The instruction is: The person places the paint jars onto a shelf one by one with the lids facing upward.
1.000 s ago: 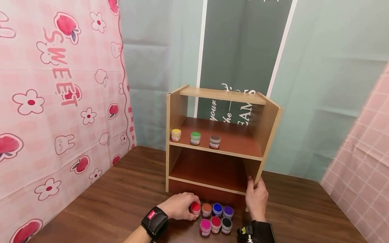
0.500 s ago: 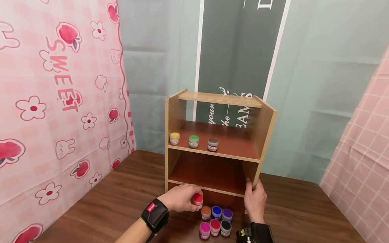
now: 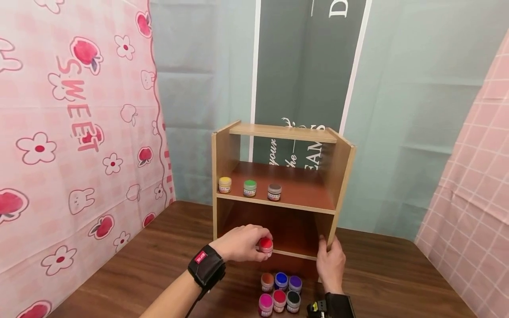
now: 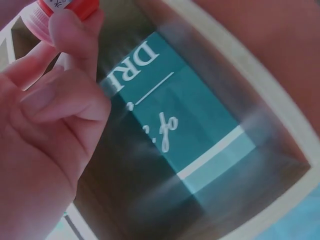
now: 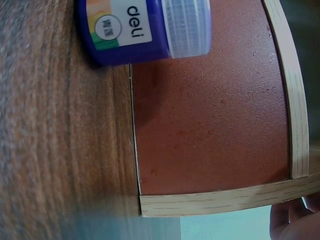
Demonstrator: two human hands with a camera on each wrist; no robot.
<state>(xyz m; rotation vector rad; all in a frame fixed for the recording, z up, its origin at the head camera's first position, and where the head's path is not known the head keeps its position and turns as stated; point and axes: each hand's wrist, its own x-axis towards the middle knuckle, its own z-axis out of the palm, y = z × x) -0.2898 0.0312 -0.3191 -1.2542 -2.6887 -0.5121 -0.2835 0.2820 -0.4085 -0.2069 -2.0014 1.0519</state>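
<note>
My left hand [image 3: 244, 244] pinches a red paint jar [image 3: 266, 246] in front of the lower shelf of a small wooden shelf unit [image 3: 278, 205]. In the left wrist view the red jar [image 4: 75, 7] is partly cut off at the top, between thumb and fingers. My right hand [image 3: 332, 264] grips the unit's right side panel near its foot. Yellow [image 3: 225, 185], green [image 3: 250, 188] and dark brown [image 3: 274, 192] jars stand along the front of the upper shelf.
Several jars stand on the wooden table [image 3: 159, 260] before the unit, among them orange-brown [image 3: 267, 282], blue [image 3: 281, 281], purple [image 3: 295, 283], magenta [image 3: 265, 304] and black [image 3: 293, 301] ones. A pink patterned cloth [image 3: 79, 176] hangs at the left.
The left hand has lifted the red jar from the left end of the back row and carried it up and to the right. The right hand keeps its grip on the side panel.
</note>
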